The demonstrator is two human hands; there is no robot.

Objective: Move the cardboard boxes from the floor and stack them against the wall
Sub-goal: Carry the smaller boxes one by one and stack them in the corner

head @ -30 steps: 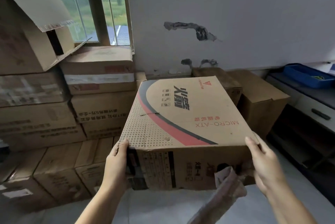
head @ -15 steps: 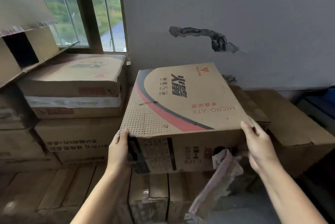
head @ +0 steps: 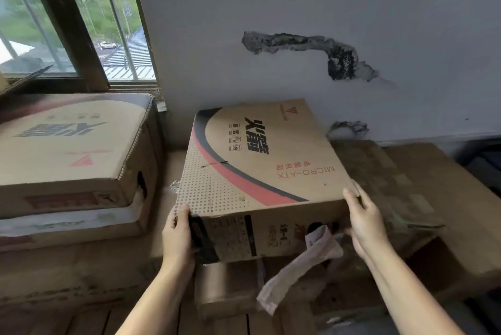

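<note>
A printed cardboard box [head: 260,161] with a red and black curve and "MICRO-ATX" lettering sits tilted among stacked boxes, its far edge close to the grey wall [head: 298,9]. My left hand [head: 177,234] grips its near left corner, thumb on top. My right hand [head: 364,221] grips the near right corner, fingers over the top edge. A strip of loose tape [head: 298,267] hangs from the box's front face.
A similar printed box [head: 73,145] tops a stack at the left under the barred window [head: 76,17]. Plain brown boxes [head: 423,188] stand at the right along the wall. More cartons [head: 81,280] lie below. The wall shows a dark patched gouge [head: 336,55].
Both hands have carried the box forward and set it nearer the wall, over the stacked boxes. The view has closed in on the wall and window.
</note>
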